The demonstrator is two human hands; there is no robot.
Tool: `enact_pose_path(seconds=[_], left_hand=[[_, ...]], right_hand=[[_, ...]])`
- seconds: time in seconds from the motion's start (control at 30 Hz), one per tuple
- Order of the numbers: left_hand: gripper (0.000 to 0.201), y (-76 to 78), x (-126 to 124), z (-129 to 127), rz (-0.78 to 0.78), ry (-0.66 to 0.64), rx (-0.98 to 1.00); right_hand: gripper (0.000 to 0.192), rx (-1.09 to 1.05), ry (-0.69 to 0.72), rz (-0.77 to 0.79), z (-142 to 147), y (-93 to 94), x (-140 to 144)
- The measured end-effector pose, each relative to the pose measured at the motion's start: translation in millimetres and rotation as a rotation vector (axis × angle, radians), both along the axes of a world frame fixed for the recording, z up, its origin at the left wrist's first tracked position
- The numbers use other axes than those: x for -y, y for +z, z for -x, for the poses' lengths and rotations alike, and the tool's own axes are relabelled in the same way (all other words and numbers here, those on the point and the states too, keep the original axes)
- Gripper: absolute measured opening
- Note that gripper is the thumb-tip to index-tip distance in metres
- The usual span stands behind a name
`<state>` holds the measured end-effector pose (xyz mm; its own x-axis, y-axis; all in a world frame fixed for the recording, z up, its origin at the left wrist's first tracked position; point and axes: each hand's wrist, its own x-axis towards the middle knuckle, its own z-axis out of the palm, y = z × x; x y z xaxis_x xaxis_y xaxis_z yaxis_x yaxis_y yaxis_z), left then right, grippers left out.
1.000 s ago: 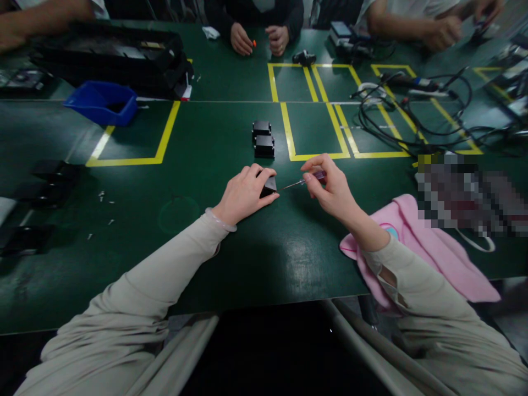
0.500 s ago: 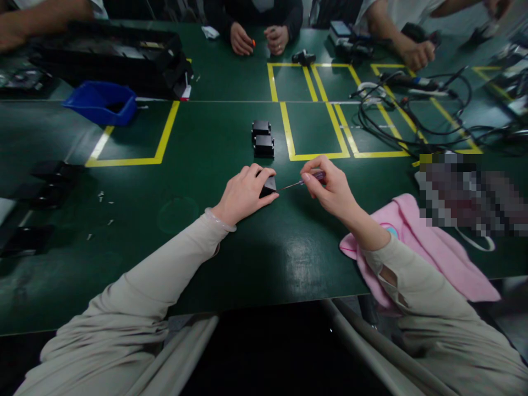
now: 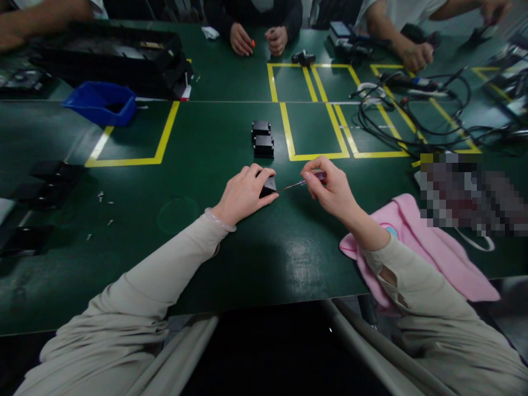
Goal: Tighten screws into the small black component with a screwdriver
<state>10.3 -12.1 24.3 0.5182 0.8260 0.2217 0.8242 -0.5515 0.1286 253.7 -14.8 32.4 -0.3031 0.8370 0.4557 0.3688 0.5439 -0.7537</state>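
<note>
My left hand [image 3: 244, 193] presses a small black box [image 3: 268, 186] down on the green table [image 3: 214, 242], fingers wrapped over its top. My right hand [image 3: 330, 188] pinches a thin screwdriver [image 3: 303, 182] with a dark purple handle, its metal tip touching the box's right side. Two more small black boxes [image 3: 263, 139] stand together a little farther away, just left of a yellow taped rectangle.
A pink cloth [image 3: 429, 253] lies under my right forearm. A blue bin [image 3: 102, 103] and a black case [image 3: 115, 55] sit far left; tangled cables [image 3: 404, 110] far right. Small screws [image 3: 103, 206] and black parts [image 3: 53, 179] lie at left. Other people's hands [image 3: 259, 39] rest across the table.
My hands and the box stay in place. A person's hand at the far right moved left and down toward the cables.
</note>
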Motion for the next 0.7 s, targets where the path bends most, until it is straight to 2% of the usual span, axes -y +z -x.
enact_pose_path(seconds=[0.17, 0.4, 0.6, 0.7], left_hand=[[0.046, 0.1, 0.0, -0.3, 0.001, -0.002, -0.005], [0.047, -0.9, -0.2, 0.0, -0.002, -0.003, -0.001], [0.047, 0.1, -0.2, -0.1, 0.003, -0.003, -0.006], [0.047, -0.2, -0.1, 0.0, -0.001, -0.003, -0.004]], right_hand=[[0.015, -0.031, 0.007, 0.008, 0.8, -1.3, 0.6], [0.025, -0.004, 0.014, -0.01, -0.4, -0.1, -1.6], [0.016, -0.04, 0.008, 0.014, 1.4, -0.9, -0.1], [0.019, -0.05, 0.006, 0.007, 1.6, -1.2, -0.4]])
